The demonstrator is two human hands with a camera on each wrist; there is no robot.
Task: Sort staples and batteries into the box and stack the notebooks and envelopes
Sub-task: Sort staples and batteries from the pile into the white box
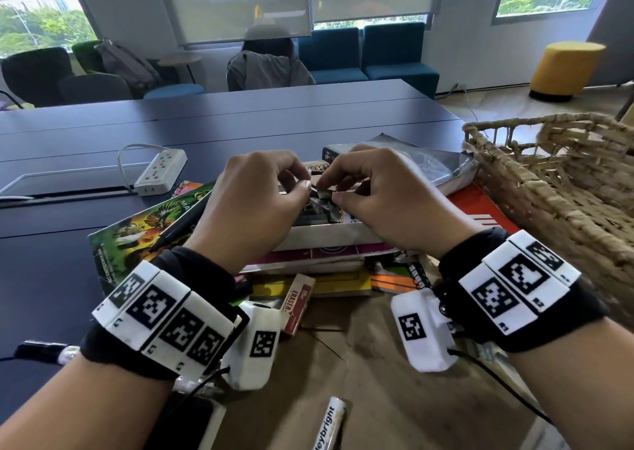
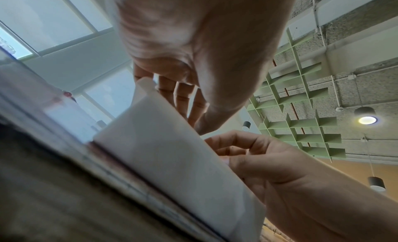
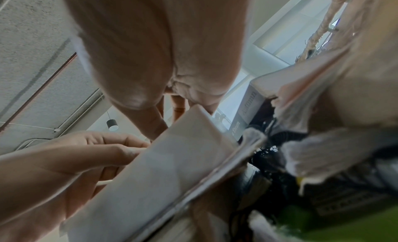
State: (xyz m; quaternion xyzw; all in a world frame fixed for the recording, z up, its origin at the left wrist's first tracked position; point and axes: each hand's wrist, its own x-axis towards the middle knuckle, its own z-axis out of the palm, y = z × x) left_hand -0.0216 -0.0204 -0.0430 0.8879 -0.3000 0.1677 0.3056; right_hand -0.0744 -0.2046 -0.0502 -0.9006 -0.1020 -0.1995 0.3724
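As both hands meet at frame centre, the left hand (image 1: 255,197) and right hand (image 1: 380,195) pinch a small dark packet (image 1: 320,199) over the white box (image 1: 329,233), steadied atop stacked notebooks (image 1: 308,260).

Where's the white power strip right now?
In the head view, the white power strip lies on the dark table, left of both hands and just beyond the colourful green notebook.

Bright window daylight; head view edge-warped; wrist views blurred, foreground unfocused.
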